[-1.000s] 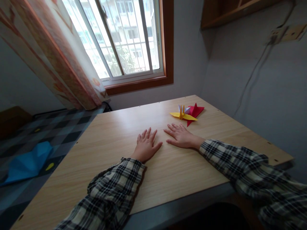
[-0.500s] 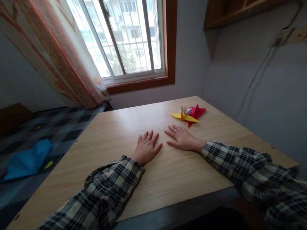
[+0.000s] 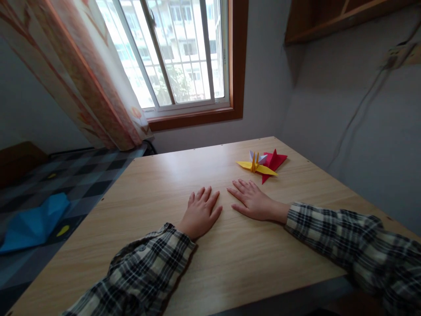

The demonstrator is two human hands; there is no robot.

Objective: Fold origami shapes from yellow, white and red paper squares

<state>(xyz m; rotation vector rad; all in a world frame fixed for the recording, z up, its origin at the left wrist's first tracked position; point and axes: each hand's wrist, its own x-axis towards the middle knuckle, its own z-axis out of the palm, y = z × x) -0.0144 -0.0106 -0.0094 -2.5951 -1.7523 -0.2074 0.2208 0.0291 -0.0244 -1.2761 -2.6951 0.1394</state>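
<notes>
Two hands: both lie palm-down on the table (image 3: 171, 184), fingers spread, side by side and apart, holding nothing.
Left hand (image 3: 200, 213): flat and wide on the bare wood, well short of the paper figures.
Right hand (image 3: 254, 202): flat and wide too, fingertips pointing toward the window; it is the nearer one to the folded paper, yet clear of it.
Yellow paper crane (image 3: 257, 166): sits near the far right corner of the table, wings out flat, neck and tail standing up.
Red folded paper (image 3: 273, 162): lies just behind and beside the yellow crane, touching or overlapping it; a pale folded piece (image 3: 257, 157) peeks out between them.
Handling: thin paper, probably very light, easily crushed, and likely to slide on the smooth wood. A gentle pinch at the crane's body under the wings looks safer than taking a wing tip.
Sleeves: plaid (image 3: 154, 267), covering both forearms.
Surroundings: barred window (image 3: 177, 52), patterned curtain (image 3: 82, 74), blue sheet (image 3: 33, 221) on the checked surface beside the table.
</notes>
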